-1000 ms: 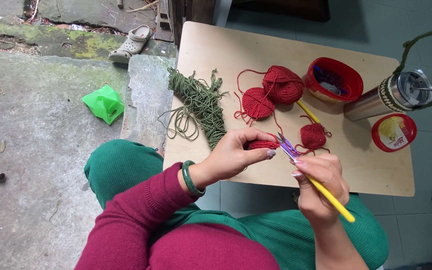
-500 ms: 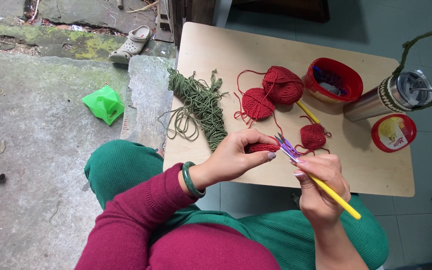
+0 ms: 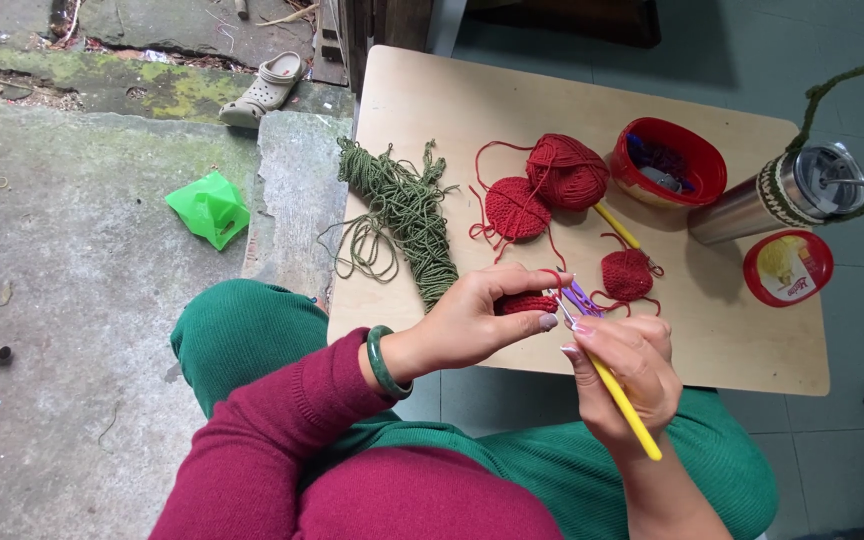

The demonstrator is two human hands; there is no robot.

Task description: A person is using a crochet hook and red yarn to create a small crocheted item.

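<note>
The left hand (image 3: pixel 477 320) curls palm-down, fingers pinching a small dark-red crocheted yarn piece (image 3: pixel 526 302). The right hand (image 3: pixel 632 375), fingers closed, grips a yellow-handled crochet hook (image 3: pixel 620 397) at the piece.

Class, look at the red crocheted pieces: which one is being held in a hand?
The small red piece pinched in the left hand; the two other discs lie untouched on the table.

Red yarn ball (image 3: pixel 567 170), red crochet piece (image 3: pixel 526 302) — yellow hook (image 3: pixel 624 405) (purple grip), green yarn (image 3: pixel 407 215).

A small wooden table (image 3: pixel 752 340) carries green yarn (image 3: pixel 407 215), a red yarn ball (image 3: pixel 567 170), a red bowl (image 3: pixel 669 165) and a steel flask (image 3: pixel 777 195).
</note>
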